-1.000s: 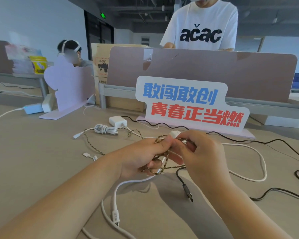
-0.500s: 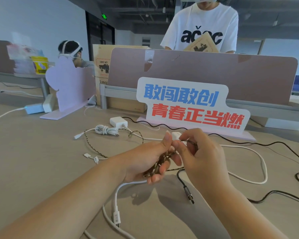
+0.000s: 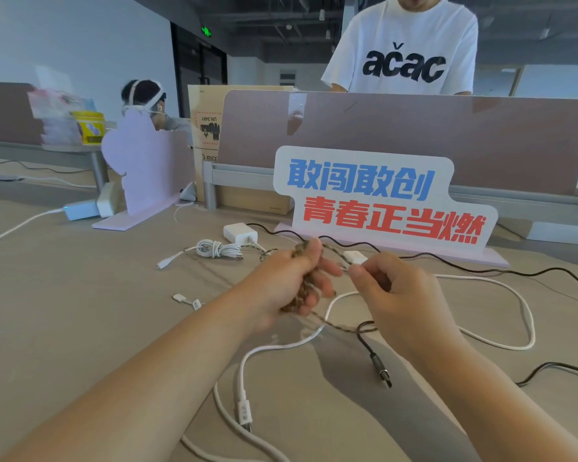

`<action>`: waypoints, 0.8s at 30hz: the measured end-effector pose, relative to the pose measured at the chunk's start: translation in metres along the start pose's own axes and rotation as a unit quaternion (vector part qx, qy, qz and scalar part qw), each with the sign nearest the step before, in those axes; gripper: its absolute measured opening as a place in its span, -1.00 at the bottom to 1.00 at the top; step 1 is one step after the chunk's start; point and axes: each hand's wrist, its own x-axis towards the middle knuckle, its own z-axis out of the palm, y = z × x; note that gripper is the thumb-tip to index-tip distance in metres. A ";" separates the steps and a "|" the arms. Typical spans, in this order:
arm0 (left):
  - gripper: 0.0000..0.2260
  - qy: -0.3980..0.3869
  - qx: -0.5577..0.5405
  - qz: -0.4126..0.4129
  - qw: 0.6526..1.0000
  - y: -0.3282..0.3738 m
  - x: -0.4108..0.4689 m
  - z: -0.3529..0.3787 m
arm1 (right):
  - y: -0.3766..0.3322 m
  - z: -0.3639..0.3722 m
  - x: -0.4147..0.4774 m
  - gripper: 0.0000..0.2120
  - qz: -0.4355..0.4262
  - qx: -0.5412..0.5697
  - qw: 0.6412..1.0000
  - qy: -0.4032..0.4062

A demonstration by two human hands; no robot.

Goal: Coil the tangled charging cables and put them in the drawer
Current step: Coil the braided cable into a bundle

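While the left hand [image 3: 291,278] gripped a part-wound braided cable [image 3: 339,326] above the worktop [image 3: 80,311], the right hand [image 3: 391,295] pinched its free strand with curled fingers. One white bundle [image 3: 217,250] lay coiled; long white cable [image 3: 244,411] and black cable [image 3: 381,368] lay loose. No drawer in view.

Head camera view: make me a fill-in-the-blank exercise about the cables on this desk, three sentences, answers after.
The braided cable is bunched in the grip of the ____.
The tied coil beside the charger is ____ in colour.
The metal plug on the desk by the right hand ends a ____ cable.
Missing words: left hand; white; black.
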 end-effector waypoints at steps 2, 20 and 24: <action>-0.60 0.092 -0.089 0.011 0.992 0.003 0.004 -0.005 | 0.001 0.000 0.001 -0.75 0.025 -0.020 0.999 -0.035; -0.69 0.179 0.043 -0.014 0.983 -0.009 0.009 -0.009 | -0.006 -0.007 0.000 -0.84 -0.086 -0.080 0.989 0.085; -0.58 0.063 0.119 -0.049 0.990 -0.010 0.002 0.001 | -0.008 -0.006 -0.001 -0.84 -0.089 -0.082 0.989 0.088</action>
